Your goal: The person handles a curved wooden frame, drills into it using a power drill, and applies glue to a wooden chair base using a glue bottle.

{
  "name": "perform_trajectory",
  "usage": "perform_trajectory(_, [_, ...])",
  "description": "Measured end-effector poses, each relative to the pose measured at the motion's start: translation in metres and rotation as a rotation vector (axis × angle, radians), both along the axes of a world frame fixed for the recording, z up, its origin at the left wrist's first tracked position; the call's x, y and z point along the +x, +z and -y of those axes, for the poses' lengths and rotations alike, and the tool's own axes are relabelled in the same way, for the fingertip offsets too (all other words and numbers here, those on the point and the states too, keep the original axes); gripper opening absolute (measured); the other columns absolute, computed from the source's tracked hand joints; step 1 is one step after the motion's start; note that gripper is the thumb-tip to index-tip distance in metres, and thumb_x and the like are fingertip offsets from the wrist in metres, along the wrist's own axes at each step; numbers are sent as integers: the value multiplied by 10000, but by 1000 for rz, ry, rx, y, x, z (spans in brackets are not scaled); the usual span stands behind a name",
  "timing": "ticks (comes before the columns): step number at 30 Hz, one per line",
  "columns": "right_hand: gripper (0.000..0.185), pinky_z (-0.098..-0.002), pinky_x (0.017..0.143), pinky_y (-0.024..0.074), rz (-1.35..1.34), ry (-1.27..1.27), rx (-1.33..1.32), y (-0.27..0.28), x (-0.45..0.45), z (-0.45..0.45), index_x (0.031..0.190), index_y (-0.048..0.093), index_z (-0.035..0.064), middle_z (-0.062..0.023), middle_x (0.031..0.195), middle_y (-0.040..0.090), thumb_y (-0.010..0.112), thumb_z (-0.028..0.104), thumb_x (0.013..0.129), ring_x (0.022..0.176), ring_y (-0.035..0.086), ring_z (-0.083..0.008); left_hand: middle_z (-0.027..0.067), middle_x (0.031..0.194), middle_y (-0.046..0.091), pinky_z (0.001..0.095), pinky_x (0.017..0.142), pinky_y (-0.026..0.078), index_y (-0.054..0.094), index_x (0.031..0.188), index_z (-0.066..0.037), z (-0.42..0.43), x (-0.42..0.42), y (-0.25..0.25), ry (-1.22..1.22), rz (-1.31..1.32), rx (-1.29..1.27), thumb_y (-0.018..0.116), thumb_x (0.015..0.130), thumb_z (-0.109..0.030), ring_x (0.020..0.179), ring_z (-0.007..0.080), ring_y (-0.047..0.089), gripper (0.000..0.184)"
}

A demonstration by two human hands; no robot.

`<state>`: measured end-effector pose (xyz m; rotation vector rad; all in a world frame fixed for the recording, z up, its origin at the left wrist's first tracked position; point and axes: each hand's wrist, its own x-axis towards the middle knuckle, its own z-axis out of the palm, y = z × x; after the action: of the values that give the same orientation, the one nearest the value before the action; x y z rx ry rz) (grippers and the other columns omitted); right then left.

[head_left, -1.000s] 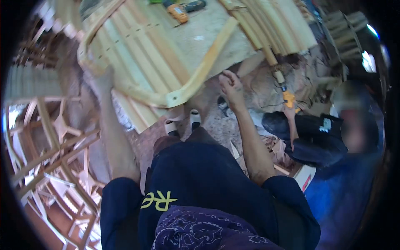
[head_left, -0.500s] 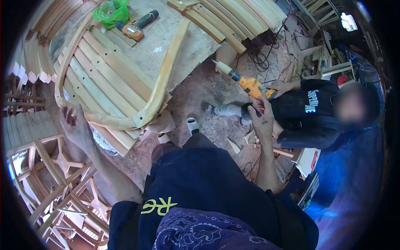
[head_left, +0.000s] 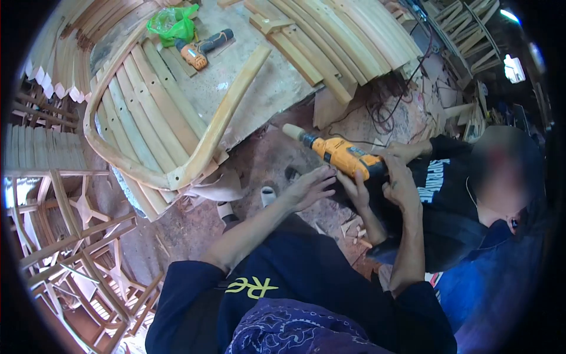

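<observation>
Bent frame (head_left: 222, 118) lying over slats (head_left: 144, 97). Orange drill (head_left: 193, 54) near it. Left hand (head_left: 312, 187) fingers spread, nothing held, just beside yellow drill (head_left: 345, 156), co-worker's hand (head_left: 357, 192) at drill's underside. Right hand (head_left: 402, 182) at drill's rear, fingers part-curled; grip unclear.

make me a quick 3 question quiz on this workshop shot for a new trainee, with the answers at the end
1. True or false: the green bag lies beside the small orange drill on the table.
2. Which way does the pale tip of the yellow power tool point? A) toward the co-worker's chest B) toward the table C) toward the blue sheet
3. Are the fingers of the person's own left hand spread or clenched?

Key: 1 true; 2 B; 3 spread
</observation>
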<state>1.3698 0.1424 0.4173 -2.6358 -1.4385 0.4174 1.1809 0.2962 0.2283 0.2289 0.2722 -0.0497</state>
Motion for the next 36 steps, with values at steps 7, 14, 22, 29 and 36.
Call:
perform_trajectory(7, [716,-546,972,381,334,-30,-134,-19,-11,-3,1351,560,183,-93,1322,492,772,37,683,1253,493,-341,110,1430,554,522,1114,435,407,1476,-99,36,60,8,179,147,-253,662,979,-434,1329,262,543,651])
perform_trajectory(14, [583,-537,959,341,459,50,63,-54,-2,9,1244,628,184,-105,1205,524,763,121,681,1169,483,-343,107,1413,571,549,1104,443,418,1462,-86,48,73,-7,184,-22,-270,700,952,-310,1319,272,556,624])
perform_trajectory(22, [524,-487,907,469,181,358,188,17,0,2,1101,579,75,-138,1070,614,764,167,619,1041,591,-368,138,1451,523,552,1190,350,359,1489,-77,37,37,68,225,212,-299,727,924,-264,1393,310,476,700])
perform_trajectory(29, [396,-394,715,555,-152,281,251,39,-32,-32,1141,622,-3,-210,906,680,753,83,777,834,715,-362,173,1470,509,470,1166,366,419,1496,-52,-43,-58,134,-402,201,906,761,903,-326,1397,308,473,738])
perform_trajectory(36, [397,-331,854,520,-594,-23,289,-8,-65,-31,1246,655,-4,-125,1090,714,717,122,875,972,663,-182,143,1642,293,665,1190,127,315,1583,-104,-86,-203,109,282,-1050,2285,786,754,-412,1531,342,240,1003])
